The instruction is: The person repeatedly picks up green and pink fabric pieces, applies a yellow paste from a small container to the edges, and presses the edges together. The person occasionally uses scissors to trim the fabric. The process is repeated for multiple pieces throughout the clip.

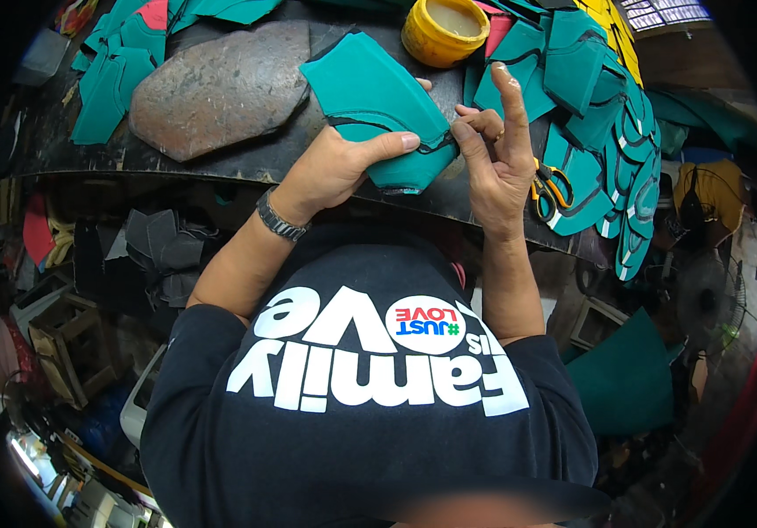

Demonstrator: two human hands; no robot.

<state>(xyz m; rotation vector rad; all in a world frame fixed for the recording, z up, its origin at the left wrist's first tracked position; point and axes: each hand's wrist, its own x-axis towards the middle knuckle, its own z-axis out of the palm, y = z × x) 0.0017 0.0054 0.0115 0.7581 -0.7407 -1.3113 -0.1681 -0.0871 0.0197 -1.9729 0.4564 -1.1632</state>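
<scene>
- Because I want the edge up close to my eyes, I hold the teal cut piece (377,106) lifted off the tabletop (246,163), just above its near rim; my left hand (334,167) is closed on it, thumb pressed flat along the dark-trimmed lower edge, fingers hidden underneath.
- My right hand (497,154) meets the same piece at its right corner; thumb and bent fingers pinch there, while the forefinger stands straight up, clear of the work; whether the grip is firm I cannot tell, since the fingertips are partly hidden.
- A flat grey stone slab (220,84) lies to the left of the piece, on the tabletop.
- A yellow tub (444,31) sits open just behind my hands, near enough to dip into.
- Scissors with orange handles (550,189) rest just right of my right wrist.
- More teal cut pieces are heaped to the right (598,97) and far left (114,70), well apart from the one I hold.
- A metal wristwatch (280,218) sits on my left wrist.
</scene>
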